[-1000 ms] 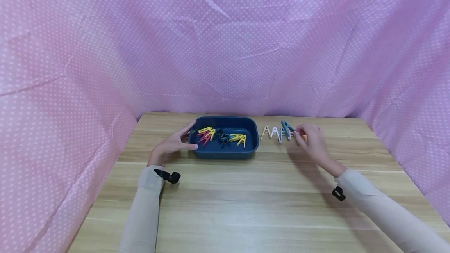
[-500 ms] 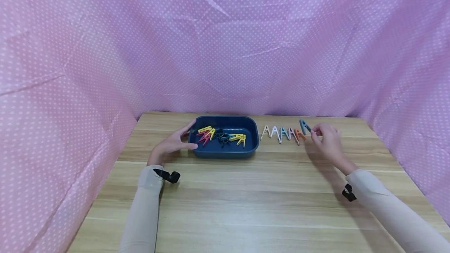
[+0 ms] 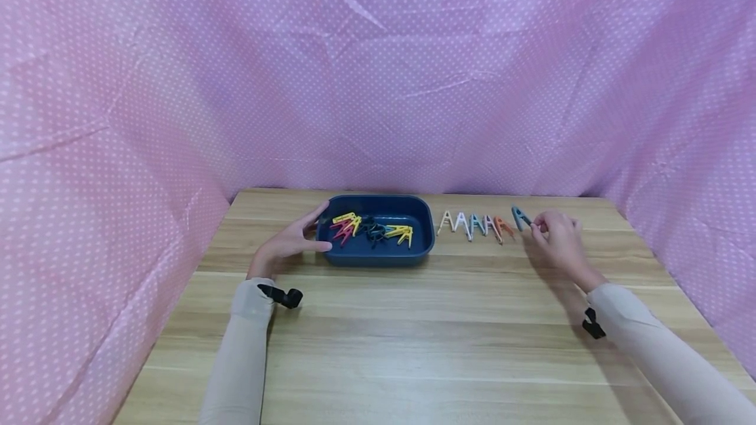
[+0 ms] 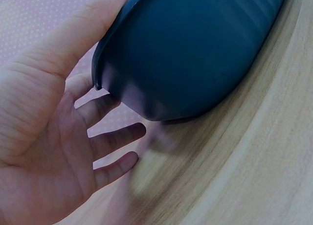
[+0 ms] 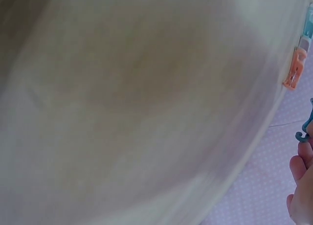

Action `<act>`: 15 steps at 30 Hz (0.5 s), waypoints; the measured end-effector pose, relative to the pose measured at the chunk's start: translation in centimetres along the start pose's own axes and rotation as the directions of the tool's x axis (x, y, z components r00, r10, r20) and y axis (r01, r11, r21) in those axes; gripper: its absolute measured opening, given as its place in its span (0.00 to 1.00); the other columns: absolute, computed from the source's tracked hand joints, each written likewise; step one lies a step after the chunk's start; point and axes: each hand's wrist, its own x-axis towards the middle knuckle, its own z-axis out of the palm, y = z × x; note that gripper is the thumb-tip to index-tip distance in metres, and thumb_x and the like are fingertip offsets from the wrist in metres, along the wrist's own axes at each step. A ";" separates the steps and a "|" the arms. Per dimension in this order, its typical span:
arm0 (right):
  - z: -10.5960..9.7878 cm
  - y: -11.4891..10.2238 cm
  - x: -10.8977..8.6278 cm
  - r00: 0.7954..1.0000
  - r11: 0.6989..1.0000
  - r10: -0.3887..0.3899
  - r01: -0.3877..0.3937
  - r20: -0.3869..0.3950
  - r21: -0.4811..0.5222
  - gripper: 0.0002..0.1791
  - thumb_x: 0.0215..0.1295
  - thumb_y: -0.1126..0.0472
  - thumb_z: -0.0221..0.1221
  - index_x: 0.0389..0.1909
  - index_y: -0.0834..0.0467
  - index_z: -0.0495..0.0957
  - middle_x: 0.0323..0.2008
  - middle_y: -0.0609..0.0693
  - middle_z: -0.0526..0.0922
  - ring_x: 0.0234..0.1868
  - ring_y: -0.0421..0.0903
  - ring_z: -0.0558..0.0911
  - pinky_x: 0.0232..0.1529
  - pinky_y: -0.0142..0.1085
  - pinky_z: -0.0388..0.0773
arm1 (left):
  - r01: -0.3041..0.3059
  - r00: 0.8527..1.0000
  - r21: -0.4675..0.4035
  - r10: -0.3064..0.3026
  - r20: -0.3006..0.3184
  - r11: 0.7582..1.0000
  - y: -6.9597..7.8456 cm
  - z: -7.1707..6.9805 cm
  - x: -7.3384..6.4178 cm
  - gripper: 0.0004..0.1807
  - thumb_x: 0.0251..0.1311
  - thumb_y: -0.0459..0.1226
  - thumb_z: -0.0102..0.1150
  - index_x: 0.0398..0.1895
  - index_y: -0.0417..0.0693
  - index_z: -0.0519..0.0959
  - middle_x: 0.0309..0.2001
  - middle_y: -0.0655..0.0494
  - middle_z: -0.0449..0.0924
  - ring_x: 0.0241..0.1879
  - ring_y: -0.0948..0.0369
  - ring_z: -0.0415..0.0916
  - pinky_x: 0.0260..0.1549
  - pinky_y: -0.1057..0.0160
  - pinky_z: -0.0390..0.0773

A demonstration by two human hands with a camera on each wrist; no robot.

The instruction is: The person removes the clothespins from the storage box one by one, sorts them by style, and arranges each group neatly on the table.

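My left hand (image 3: 289,241) rests against the left end of a dark blue plastic tub (image 3: 378,260), its fingers spread. In the left wrist view the thumb lies along the tub's rim (image 4: 96,68), while several fingers stand apart from the wall. My right hand (image 3: 558,241) pinches a blue-teal clothespin (image 3: 520,216) by one leg, head tilted to the upper left. To its left, an orange clothespin (image 3: 503,227) ends a row on the table. In the right wrist view only part of that hand (image 5: 302,181) shows at the edge, with the teal clothespin (image 5: 307,124).
Left of the orange one stand a purplish clothespin (image 3: 489,225), a light blue one (image 3: 476,223), a white one (image 3: 462,223) and a cream one (image 3: 447,221). Inside the tub lie yellow clothespins (image 3: 403,233), red (image 3: 344,231) and dark ones (image 3: 373,231). Pink dotted cloth (image 3: 378,84) hangs behind the table (image 3: 401,333).
My right hand has carried the teal clothespin rightwards, from above the row to just past the orange one, and slightly down lately. The left hand and the tub have stayed put.
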 end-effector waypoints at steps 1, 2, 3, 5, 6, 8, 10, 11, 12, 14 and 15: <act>0.0 0.0 0.0 1.000 1.000 0.000 0.000 0.006 -0.006 0.02 0.64 0.70 0.59 0.33 0.66 0.78 0.28 0.59 0.81 0.37 0.57 0.74 0.48 0.56 0.57 | -0.002 1.000 0.003 0.002 0.000 1.000 0.0 0.0 0.0 0.54 0.63 0.46 0.70 0.83 0.73 0.43 0.84 0.61 0.36 0.82 0.45 0.40 0.77 0.35 0.46; 0.0 0.1 0.0 1.000 1.000 0.000 0.000 0.013 -0.012 0.02 0.64 0.69 0.59 0.33 0.65 0.78 0.29 0.60 0.81 0.37 0.57 0.74 0.47 0.56 0.57 | -0.004 1.000 0.005 0.004 0.002 1.000 0.1 0.0 0.0 0.54 0.64 0.46 0.70 0.83 0.73 0.43 0.84 0.61 0.36 0.82 0.45 0.40 0.77 0.35 0.46; 0.0 0.1 0.0 1.000 1.000 0.001 -0.001 0.022 -0.017 0.02 0.64 0.69 0.59 0.32 0.65 0.78 0.29 0.60 0.82 0.37 0.57 0.75 0.47 0.55 0.57 | -0.004 1.000 0.008 0.004 0.001 1.000 0.1 0.0 0.0 0.54 0.63 0.46 0.70 0.83 0.73 0.43 0.84 0.60 0.36 0.82 0.45 0.40 0.77 0.36 0.46; 0.0 0.2 0.0 0.999 1.000 0.008 -0.007 0.041 -0.023 0.02 0.65 0.69 0.58 0.32 0.64 0.78 0.30 0.60 0.82 0.37 0.58 0.75 0.45 0.52 0.56 | -0.004 1.000 0.011 0.004 0.001 1.000 0.1 0.0 0.0 0.54 0.63 0.46 0.70 0.83 0.73 0.43 0.84 0.60 0.36 0.82 0.45 0.41 0.77 0.36 0.47; 0.0 0.3 0.0 0.999 1.000 0.010 -0.009 0.048 -0.027 0.03 0.65 0.69 0.58 0.32 0.64 0.78 0.30 0.60 0.83 0.37 0.58 0.75 0.44 0.51 0.56 | -0.003 1.000 0.014 0.003 0.001 1.000 0.2 0.0 0.0 0.54 0.63 0.46 0.70 0.83 0.72 0.43 0.84 0.60 0.36 0.82 0.45 0.41 0.77 0.36 0.47; 0.0 0.3 0.0 0.998 1.000 0.011 -0.010 0.057 -0.030 0.03 0.65 0.69 0.58 0.32 0.64 0.78 0.29 0.60 0.82 0.36 0.58 0.75 0.43 0.48 0.56 | 0.002 1.000 0.009 -0.002 0.001 1.000 0.2 0.0 0.0 0.54 0.63 0.46 0.70 0.83 0.73 0.43 0.84 0.59 0.36 0.82 0.45 0.41 0.77 0.36 0.47; 0.1 0.4 0.0 0.998 1.000 0.009 -0.007 0.055 -0.029 0.03 0.65 0.69 0.58 0.32 0.64 0.78 0.28 0.59 0.82 0.35 0.57 0.75 0.41 0.46 0.56 | 0.004 1.000 0.007 -0.004 0.002 1.000 0.2 0.0 0.0 0.54 0.63 0.46 0.70 0.83 0.72 0.43 0.84 0.59 0.36 0.82 0.44 0.40 0.77 0.36 0.46; 0.2 0.5 0.0 0.999 1.000 0.005 -0.004 0.050 -0.030 0.03 0.65 0.69 0.59 0.31 0.64 0.78 0.28 0.59 0.82 0.35 0.57 0.75 0.41 0.46 0.56 | 0.007 1.000 0.002 -0.007 0.003 1.000 0.2 0.0 0.0 0.54 0.63 0.46 0.70 0.83 0.73 0.43 0.84 0.59 0.36 0.82 0.44 0.40 0.77 0.36 0.46; 0.2 0.5 0.0 0.999 1.000 0.002 -0.001 0.046 -0.031 0.03 0.65 0.69 0.59 0.31 0.64 0.78 0.27 0.59 0.81 0.34 0.57 0.75 0.40 0.45 0.56 | 0.009 1.000 0.001 -0.009 0.004 1.000 0.1 0.0 0.0 0.54 0.63 0.47 0.70 0.83 0.73 0.43 0.84 0.58 0.36 0.82 0.44 0.40 0.77 0.36 0.46; 0.3 0.6 0.0 0.999 1.000 -0.003 0.004 0.044 -0.031 0.03 0.65 0.69 0.59 0.31 0.64 0.78 0.27 0.58 0.81 0.33 0.57 0.74 0.39 0.45 0.56 | 0.010 1.000 -0.004 -0.010 0.003 1.000 0.2 0.0 -0.1 0.54 0.63 0.46 0.70 0.83 0.73 0.43 0.84 0.58 0.36 0.82 0.44 0.40 0.77 0.36 0.46; 0.3 0.6 0.0 0.999 0.999 -0.005 0.007 0.044 -0.033 0.03 0.64 0.69 0.59 0.30 0.64 0.78 0.27 0.58 0.81 0.33 0.57 0.75 0.39 0.45 0.56 | 0.010 1.000 -0.002 -0.010 0.001 1.000 0.2 0.0 -0.1 0.54 0.63 0.46 0.70 0.83 0.73 0.43 0.84 0.58 0.36 0.82 0.44 0.40 0.77 0.36 0.45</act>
